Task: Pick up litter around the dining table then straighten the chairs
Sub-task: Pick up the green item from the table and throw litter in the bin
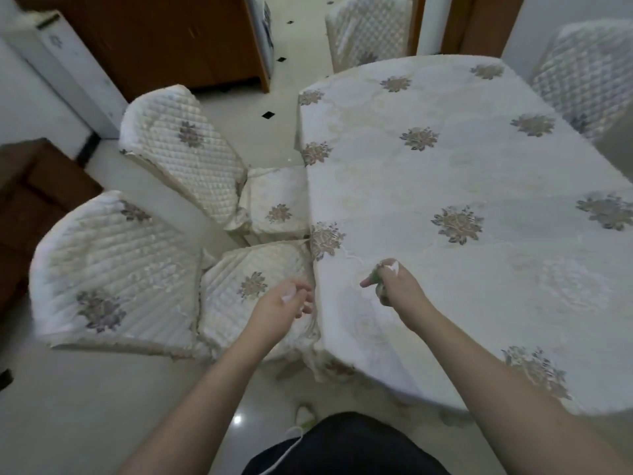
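My right hand (399,286) hovers over the near left part of the dining table (479,186), closed around crumpled litter (380,274), white and green scraps that poke out between the fingers. My left hand (286,303) is over the seat of the near chair (116,269), close to the table's edge, and pinches a small white scrap (287,296) in its fingertips. A second quilted chair (191,156) stands beyond it, turned at an angle to the table. Both chairs wear cream covers with flower patterns.
Two more covered chairs stand at the far end (370,29) and far right (585,77) of the table. A wooden cabinet (164,39) and a white appliance (65,66) line the back left. Pale tiled floor (102,406) lies below me.
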